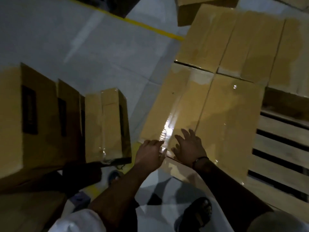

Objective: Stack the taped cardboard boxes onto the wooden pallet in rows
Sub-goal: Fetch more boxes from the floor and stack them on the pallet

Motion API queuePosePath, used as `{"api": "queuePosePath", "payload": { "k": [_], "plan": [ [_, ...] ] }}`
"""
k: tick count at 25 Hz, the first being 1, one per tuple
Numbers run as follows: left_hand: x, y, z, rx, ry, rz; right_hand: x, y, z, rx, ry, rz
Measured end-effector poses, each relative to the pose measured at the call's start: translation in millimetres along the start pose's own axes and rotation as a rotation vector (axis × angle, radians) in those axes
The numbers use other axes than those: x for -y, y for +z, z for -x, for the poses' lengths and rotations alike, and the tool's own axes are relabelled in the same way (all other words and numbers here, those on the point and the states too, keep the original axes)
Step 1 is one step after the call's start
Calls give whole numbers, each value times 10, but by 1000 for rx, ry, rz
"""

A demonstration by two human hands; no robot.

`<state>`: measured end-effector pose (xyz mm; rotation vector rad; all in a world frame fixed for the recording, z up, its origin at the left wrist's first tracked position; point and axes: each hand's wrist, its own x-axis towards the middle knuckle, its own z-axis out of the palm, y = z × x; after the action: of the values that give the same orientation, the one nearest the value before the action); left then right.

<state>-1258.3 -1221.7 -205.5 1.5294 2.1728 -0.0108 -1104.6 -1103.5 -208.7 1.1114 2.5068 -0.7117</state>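
Pressing the taped box [167, 101], the right hand [189, 148] splays flat; just left of its fingers the left hand [149, 152] rests relaxed, empty.

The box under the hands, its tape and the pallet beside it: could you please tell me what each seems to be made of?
Box: brown cardboard, matte; dull tan faces with sharp folded edges.
Tape: probably clear glossy plastic; it glints along the seam.
Pallet: pale wood, seemingly bare; flat slats with dark gaps, though blurred.

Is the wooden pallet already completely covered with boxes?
No, bare slats of the pallet still show to the right of the boxes.
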Motion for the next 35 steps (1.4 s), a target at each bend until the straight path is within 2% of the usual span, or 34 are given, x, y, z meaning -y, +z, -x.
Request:
{"api": "queuePosePath", "payload": {
  "k": [7,10,13,17,20,24,27,31,35],
  "plan": [
    [1823,-586,159,-140,-185,103,1802,107,-868,-115,-144,-137],
    [2588,-1036,368,-246,-265,162,2772,189,-1219,-120,-231,-203],
    [3241,-1448,581,-429,-321,193,3742,166,-1502,-168,-314,-339],
    [4139,-2004,954,-656,-505,231,4976,81,-1760,-168,-436,-431],
    [4962,-2172,1223,-724,-685,230,5667,79,-1928,-117,-504,-381],
    [5806,-2122,1447,-641,-913,203,6166,187,-2141,-108,-464,-299],
    [6129,-2002,1503,-549,-961,307,6322,289,-2233,-103,-403,-336],
    [6226,-1935,1484,-630,-964,523,6385,369,-2252,-100,-389,-297],
    [5979,-2001,1381,-716,-935,547,6192,293,-2285,-140,-379,-277]
  ]
}}
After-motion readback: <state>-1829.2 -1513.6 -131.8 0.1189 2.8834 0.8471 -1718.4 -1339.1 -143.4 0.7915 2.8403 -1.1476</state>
